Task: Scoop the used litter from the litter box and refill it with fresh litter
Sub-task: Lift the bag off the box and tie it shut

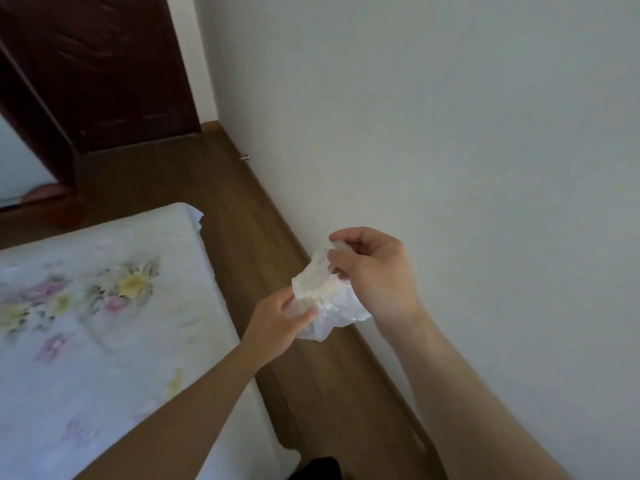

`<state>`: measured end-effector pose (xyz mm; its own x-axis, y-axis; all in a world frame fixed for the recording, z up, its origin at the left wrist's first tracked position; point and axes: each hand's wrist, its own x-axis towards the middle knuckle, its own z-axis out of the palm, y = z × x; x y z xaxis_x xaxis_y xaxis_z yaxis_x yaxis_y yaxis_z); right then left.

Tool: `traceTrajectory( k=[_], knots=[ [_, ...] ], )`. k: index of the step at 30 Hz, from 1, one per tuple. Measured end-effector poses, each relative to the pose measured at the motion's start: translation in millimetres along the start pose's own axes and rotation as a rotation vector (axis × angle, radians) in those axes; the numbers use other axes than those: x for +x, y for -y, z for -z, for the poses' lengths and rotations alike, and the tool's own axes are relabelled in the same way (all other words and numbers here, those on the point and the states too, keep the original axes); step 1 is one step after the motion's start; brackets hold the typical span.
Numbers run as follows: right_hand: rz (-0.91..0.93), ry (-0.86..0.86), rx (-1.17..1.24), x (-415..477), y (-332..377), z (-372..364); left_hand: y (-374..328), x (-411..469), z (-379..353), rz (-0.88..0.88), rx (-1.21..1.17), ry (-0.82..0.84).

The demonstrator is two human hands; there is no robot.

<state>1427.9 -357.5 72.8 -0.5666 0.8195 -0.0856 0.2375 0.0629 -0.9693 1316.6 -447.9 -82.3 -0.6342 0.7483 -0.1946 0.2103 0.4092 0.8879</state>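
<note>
A crumpled thin white plastic bag [323, 299] hangs in the air between both hands, over the strip of floor by the wall. My left hand [277, 323] pinches its lower left part. My right hand [374, 271] pinches its upper edge with thumb and fingertips. No litter box, scoop or litter shows in the head view.
A bed with a white flowered cover [97, 306] fills the lower left. A narrow strip of brown wooden floor [249, 209] runs between the bed and the white wall [450, 133]. A dark wooden door [104, 71] stands at the upper left.
</note>
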Motion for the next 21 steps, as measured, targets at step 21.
traceTrajectory(
  k=[21],
  knots=[
    [0.116, 0.598, -0.099, 459.2, 92.6, -302.3, 42.2, 394.2, 263.4, 0.247, -0.134, -0.440]
  ],
)
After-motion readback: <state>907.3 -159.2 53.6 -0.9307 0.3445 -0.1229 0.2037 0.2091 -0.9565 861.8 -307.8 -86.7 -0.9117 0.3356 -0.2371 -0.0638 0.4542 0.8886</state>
